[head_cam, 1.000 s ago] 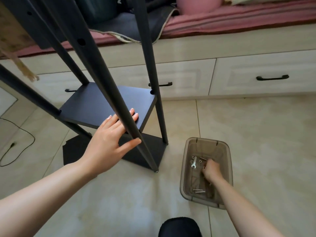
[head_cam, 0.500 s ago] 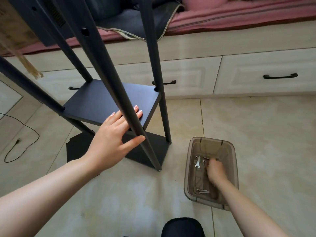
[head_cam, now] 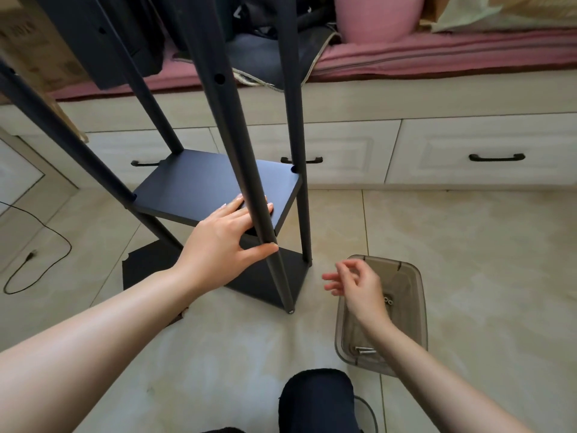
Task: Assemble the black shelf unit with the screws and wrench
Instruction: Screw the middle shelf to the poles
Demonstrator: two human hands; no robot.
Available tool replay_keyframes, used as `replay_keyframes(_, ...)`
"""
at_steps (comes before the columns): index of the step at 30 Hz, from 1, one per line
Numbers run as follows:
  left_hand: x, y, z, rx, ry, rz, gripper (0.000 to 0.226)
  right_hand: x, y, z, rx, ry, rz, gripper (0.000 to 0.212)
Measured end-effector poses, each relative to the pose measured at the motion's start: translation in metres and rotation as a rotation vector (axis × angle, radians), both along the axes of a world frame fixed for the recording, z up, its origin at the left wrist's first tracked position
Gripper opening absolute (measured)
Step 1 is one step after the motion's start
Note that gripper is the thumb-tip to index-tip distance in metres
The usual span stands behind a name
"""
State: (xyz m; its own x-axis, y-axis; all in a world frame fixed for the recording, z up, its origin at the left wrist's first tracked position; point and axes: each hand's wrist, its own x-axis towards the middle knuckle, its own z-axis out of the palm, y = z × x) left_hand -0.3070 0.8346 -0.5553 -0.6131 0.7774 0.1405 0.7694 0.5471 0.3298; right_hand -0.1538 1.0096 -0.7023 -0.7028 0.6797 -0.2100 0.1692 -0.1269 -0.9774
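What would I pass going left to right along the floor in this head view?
Black cable → left hand holding the shelf leg → right hand → clear plastic box of screws.

No legible text or labels

A single wide-angle view from the person's head looks forward and steeply down at the beige tiled floor (head_cam: 468, 276). Both forearms reach in from the bottom edge, close to the lens. The black metal-legged shelf unit (head_cam: 218, 189) rises near on the left; cream drawer fronts (head_cam: 468, 151) cross behind.
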Motion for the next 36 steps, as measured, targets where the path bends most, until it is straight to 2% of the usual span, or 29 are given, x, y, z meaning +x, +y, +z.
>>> replay_keyframes(4,-0.001,0.001,0.002,-0.048,-0.001,-0.008,0.071,-0.031,-0.032,0.022,-0.126,0.041,0.105,0.017)
replay_keyframes(8,-0.001,0.000,0.003,-0.075,-0.009,0.004,0.071,-0.064,-0.052,0.022,-0.061,-0.049,0.115,0.027)
replay_keyframes(10,0.000,0.001,0.003,-0.080,-0.017,0.024,0.072,-0.077,-0.058,0.022,-0.035,-0.102,0.190,0.037)
replay_keyframes(12,0.001,0.001,0.002,-0.087,-0.013,0.036,0.072,-0.084,-0.063,0.021,-0.066,-0.076,0.246,0.046)
replay_keyframes(16,0.001,-0.004,0.005,-0.140,-0.011,0.029,0.074,-0.092,-0.065,0.019,-0.133,0.056,0.170,0.047)
replay_keyframes(19,-0.001,-0.009,0.010,-0.146,-0.026,0.040,0.082,-0.095,-0.070,0.022,-0.159,0.055,0.158,0.045)
replay_keyframes(23,0.001,-0.023,0.020,-0.073,-0.063,0.045,0.082,-0.095,-0.076,0.033,-0.159,0.008,0.192,0.038)
replay_keyframes(30,0.004,-0.064,0.034,0.136,-0.139,0.087,0.064,-0.084,-0.097,0.067,-0.097,0.011,0.271,0.028)
replay_keyframes(36,0.000,-0.105,0.045,0.302,-0.262,0.204,0.056,-0.091,-0.127,0.095,-0.070,0.019,0.316,0.032)
